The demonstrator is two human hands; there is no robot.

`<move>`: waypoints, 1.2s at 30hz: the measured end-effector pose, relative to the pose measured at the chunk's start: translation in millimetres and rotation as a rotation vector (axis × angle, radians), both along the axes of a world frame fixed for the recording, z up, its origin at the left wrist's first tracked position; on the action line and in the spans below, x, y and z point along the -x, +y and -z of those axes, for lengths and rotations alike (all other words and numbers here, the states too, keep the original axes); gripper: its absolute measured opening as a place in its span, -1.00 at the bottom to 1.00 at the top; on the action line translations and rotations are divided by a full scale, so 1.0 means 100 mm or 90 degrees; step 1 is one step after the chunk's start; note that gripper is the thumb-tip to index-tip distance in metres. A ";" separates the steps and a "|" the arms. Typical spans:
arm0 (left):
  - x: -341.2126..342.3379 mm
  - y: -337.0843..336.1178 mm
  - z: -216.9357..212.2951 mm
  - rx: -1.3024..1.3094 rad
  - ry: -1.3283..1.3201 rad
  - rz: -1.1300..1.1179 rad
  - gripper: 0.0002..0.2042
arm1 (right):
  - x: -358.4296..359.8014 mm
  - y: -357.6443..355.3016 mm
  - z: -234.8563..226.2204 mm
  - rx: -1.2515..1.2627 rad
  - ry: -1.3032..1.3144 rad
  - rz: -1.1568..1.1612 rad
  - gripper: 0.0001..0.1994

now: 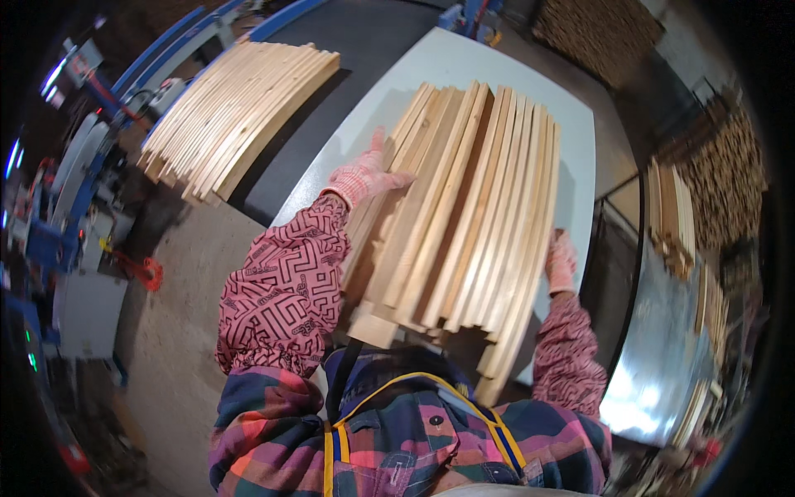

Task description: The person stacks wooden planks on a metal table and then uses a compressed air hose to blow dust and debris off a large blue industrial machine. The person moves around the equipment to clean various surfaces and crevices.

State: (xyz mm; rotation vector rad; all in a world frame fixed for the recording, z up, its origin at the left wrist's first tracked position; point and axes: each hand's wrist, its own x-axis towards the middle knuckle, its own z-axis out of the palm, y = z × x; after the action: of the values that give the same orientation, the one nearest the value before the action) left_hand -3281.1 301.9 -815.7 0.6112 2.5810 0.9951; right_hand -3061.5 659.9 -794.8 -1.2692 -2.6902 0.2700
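Observation:
A loose stack of pale wooden strips (pixel 497 215) lies lengthwise before me on a white tabletop (pixel 464 60). Dark gaps part some of the strips, and their near ends are uneven. My left hand (pixel 360 176), in a pinkish knitted glove, rests against the stack's left side with thumb and forefinger spread apart. At the right edge, my right hand (pixel 561 263), gloved alike, is closed against the outermost strip; its fingertips are partly hidden. One short, thicker piece (pixel 373 325) juts toward my body at the near left.
A second row of wooden strips (pixel 240 116) sits on a dark surface (pixel 331 62) at the left. Blue-framed machinery (pixel 62 240) stands farther left. On the right are a shiny metal table (pixel 654 356) and piled wood (pixel 720 178); more stacked wood (pixel 596 37) is behind.

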 end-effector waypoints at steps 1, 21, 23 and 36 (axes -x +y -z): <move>0.01 0.09 0.00 -0.038 0.023 0.060 0.16 | -0.33 0.43 0.21 -0.262 -0.035 -0.064 -0.51; 0.10 -0.28 0.44 -0.224 0.067 0.240 0.01 | 0.75 -3.03 -0.41 -0.142 -0.168 0.033 0.03; 0.00 -0.47 0.58 -0.312 0.023 0.284 -0.01 | 0.87 -2.96 -0.44 -0.125 -0.186 0.089 0.01; -0.02 -2.18 0.98 -0.555 -0.154 0.450 -0.20 | 1.27 -2.90 -0.72 -0.017 0.208 -0.064 -0.25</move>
State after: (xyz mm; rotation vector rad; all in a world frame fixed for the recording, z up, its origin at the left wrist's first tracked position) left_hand -3279.0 83.7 -913.4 1.3644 1.4197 1.7209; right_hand -3188.5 369.5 -722.7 -0.9855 -2.4708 0.4131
